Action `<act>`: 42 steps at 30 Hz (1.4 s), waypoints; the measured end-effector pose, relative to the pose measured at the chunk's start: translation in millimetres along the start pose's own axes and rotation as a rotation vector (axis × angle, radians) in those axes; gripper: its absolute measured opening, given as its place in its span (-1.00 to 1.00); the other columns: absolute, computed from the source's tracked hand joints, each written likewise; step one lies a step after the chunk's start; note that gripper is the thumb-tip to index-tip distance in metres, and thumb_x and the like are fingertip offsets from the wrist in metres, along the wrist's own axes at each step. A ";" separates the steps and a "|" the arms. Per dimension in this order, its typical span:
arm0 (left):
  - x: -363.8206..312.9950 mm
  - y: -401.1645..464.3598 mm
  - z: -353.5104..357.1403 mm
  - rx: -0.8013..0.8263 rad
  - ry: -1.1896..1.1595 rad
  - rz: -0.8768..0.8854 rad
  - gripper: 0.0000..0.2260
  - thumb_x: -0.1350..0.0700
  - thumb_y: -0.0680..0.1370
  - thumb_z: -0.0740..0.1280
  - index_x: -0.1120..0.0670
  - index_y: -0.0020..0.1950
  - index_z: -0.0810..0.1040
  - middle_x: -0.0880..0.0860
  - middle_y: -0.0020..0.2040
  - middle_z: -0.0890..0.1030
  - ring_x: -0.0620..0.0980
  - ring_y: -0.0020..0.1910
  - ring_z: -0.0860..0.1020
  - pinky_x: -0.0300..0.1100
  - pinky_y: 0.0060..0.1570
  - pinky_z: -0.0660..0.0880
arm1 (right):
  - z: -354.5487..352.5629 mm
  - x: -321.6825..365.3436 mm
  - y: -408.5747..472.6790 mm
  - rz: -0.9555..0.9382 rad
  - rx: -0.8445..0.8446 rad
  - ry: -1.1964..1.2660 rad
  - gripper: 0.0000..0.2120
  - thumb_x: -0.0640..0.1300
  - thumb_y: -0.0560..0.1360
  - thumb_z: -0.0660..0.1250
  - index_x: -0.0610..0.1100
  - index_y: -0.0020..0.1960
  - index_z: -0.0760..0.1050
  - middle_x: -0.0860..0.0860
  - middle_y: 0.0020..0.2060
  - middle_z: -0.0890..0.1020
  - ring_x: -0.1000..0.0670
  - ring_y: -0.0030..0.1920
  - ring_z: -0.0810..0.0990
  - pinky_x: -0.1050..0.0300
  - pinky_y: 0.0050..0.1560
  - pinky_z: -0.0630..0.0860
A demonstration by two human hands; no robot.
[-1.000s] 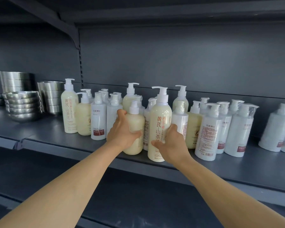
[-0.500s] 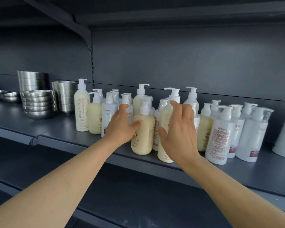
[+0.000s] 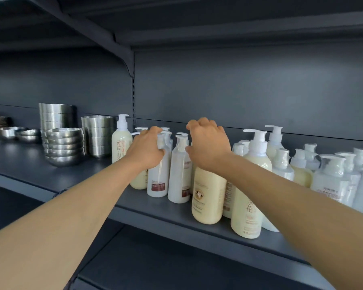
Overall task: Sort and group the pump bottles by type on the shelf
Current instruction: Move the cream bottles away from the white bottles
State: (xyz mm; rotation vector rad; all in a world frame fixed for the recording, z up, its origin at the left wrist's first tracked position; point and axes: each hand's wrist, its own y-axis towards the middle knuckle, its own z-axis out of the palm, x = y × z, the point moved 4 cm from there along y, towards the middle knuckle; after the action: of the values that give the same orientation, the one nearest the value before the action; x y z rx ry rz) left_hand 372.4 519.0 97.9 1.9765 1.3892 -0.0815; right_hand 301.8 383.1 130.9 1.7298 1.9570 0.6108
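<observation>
Left hand: the left hand (image 3: 145, 147) reaches in over the shelf, its fingers curled round the neck and pump of a white bottle (image 3: 158, 174) with a dark red label; it grips that bottle near the top.
Right hand: the right hand (image 3: 208, 143) is raised above the front row with fingers bent down; it covers the top of a cream bottle (image 3: 208, 195), but whether it grips the pump I cannot tell.
Second white bottle: another white bottle (image 3: 179, 174) stands upright between the two hands, just beside the gripped one.
Tall cream bottle, left: a tall cream bottle (image 3: 120, 141) with brown lettering stands at the left end of the group, upright, next to the bowls.
Tall cream bottle, front: a second tall cream bottle (image 3: 252, 185) stands at the front edge, just right of the right forearm.
Wrapped bottles: a cluster of white bottles with plastic-wrapped pumps (image 3: 331, 176) fills the right side, partly behind the right arm.
Shelf: the dark grey shelf (image 3: 164, 210) carries all the bottles, cream and white ones mixed together.
Bowls: stacks of steel bowls (image 3: 64, 145) sit at the left, apart from the bottles.
</observation>
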 end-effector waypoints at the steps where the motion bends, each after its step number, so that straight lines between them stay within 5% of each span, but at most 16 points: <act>1: 1.8 4.0 1.8 0.012 0.007 0.001 -0.49 0.16 0.54 0.30 0.07 0.46 0.24 0.15 0.35 0.40 0.14 0.31 0.39 -0.09 0.19 0.36 | 2.4 0.0 9.0 0.003 0.035 0.013 -0.57 -0.18 0.47 0.31 -0.17 0.31 0.33 -0.13 0.17 0.47 -0.16 0.19 0.44 0.04 0.11 0.37; 4: 6.0 15.8 7.6 0.048 -0.024 -0.008 -0.54 0.22 0.57 0.23 0.04 0.47 0.25 0.16 0.34 0.44 0.14 0.27 0.44 -0.13 0.12 0.39 | 13.4 -0.5 34.4 0.018 0.212 0.081 -0.59 -0.21 0.48 0.26 -0.17 0.32 0.33 -0.13 0.12 0.50 -0.17 0.11 0.50 0.07 -0.08 0.40; 8: 8.0 28.0 11.5 0.033 -0.096 -0.007 -0.66 0.24 0.59 0.16 0.07 0.37 0.37 0.19 0.15 0.53 0.15 0.05 0.52 -0.19 -0.10 0.41 | 30.2 3.3 58.6 -0.002 0.398 0.052 -0.64 -0.16 0.54 0.20 -0.19 0.32 0.36 -0.13 0.18 0.51 -0.14 0.11 0.51 0.08 -0.05 0.45; 13: 9.5 36.0 11.9 0.026 -0.135 -0.032 -0.82 0.25 0.57 0.19 0.06 0.14 0.34 0.09 -0.24 0.44 0.02 -0.31 0.38 -0.17 -0.40 0.33 | 43.4 4.1 73.1 0.027 0.321 0.087 -0.75 -0.25 0.51 0.21 -0.23 0.17 0.46 -0.15 0.10 0.54 -0.13 -0.04 0.50 0.12 -0.19 0.40; 18: 7.2 29.8 2.8 -0.044 -0.090 -0.036 -0.82 0.19 0.52 0.32 0.05 0.10 0.44 -0.04 -0.33 0.45 0.09 -0.20 0.47 -0.12 -0.19 0.43 | 37.3 1.6 70.8 0.054 0.258 0.192 -0.77 -0.25 0.47 0.30 -0.23 0.13 0.52 -0.14 0.03 0.56 -0.14 -0.07 0.55 0.09 -0.16 0.51; 23: 14.9 18.7 -11.4 -0.104 -0.046 -0.112 -0.77 0.12 0.48 0.39 0.08 0.13 0.55 0.08 -0.03 0.59 0.14 0.03 0.55 -0.03 0.02 0.53 | 27.9 9.0 62.9 0.013 0.285 0.232 -0.84 -0.30 0.44 0.28 -0.27 0.01 0.54 -0.13 -0.19 0.50 -0.11 -0.24 0.45 0.17 -0.32 0.39; 27: 19.7 10.9 -19.3 -0.140 -0.044 -0.103 -0.79 0.09 0.47 0.41 0.07 0.07 0.54 0.00 -0.14 0.51 0.04 -0.10 0.49 -0.13 -0.09 0.47 | 21.5 17.0 54.1 -0.013 0.293 0.299 -0.89 -0.20 0.45 0.34 -0.25 -0.14 0.47 -0.11 -0.28 0.46 -0.12 -0.28 0.45 0.19 -0.38 0.36; 32: 25.8 -0.2 -8.9 -0.116 -0.180 -0.124 -0.75 0.02 0.45 0.43 0.08 0.03 0.48 -0.02 -0.19 0.50 0.03 -0.15 0.48 -0.12 -0.14 0.45 | 18.6 19.7 41.5 0.052 0.334 0.307 -0.72 -0.15 0.51 0.27 -0.20 -0.33 0.31 -0.05 -0.41 0.41 -0.03 -0.40 0.40 0.19 -0.45 0.30; 35: 34.0 -7.9 6.0 0.025 -0.372 -0.201 -0.77 -0.04 0.52 0.34 0.10 0.02 0.45 -0.01 -0.07 0.50 0.01 -0.04 0.46 -0.19 -0.18 0.37 | 21.5 20.6 27.7 0.082 0.536 0.364 -0.77 -0.06 0.51 0.31 -0.23 -0.01 0.41 -0.07 -0.15 0.51 -0.06 -0.17 0.60 0.08 -0.13 0.58; 37: 41.4 -16.0 14.6 0.157 -0.571 -0.267 -0.65 -0.01 0.52 0.35 0.02 0.27 0.41 -0.03 0.17 0.51 -0.02 0.14 0.48 -0.19 -0.04 0.41 | 21.6 21.1 18.6 0.075 0.632 0.327 -0.47 -0.07 0.45 0.41 -0.20 0.31 0.29 -0.08 0.09 0.52 -0.10 0.05 0.60 0.01 0.13 0.55; 42: 52.8 -22.3 21.6 0.180 -0.629 -0.232 -0.54 0.13 0.46 0.45 -0.04 0.29 0.39 -0.01 0.19 0.55 0.00 0.17 0.53 -0.05 0.16 0.49 | 24.7 22.7 18.3 0.074 0.612 0.303 -0.36 -0.10 0.39 0.48 -0.17 0.36 0.25 -0.09 0.14 0.51 -0.10 0.08 0.55 0.05 0.09 0.52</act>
State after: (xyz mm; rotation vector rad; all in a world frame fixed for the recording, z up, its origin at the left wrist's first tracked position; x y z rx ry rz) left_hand 383.0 552.6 47.8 1.6969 1.2002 -0.8815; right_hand 328.6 408.4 121.2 2.1733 2.4855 0.3231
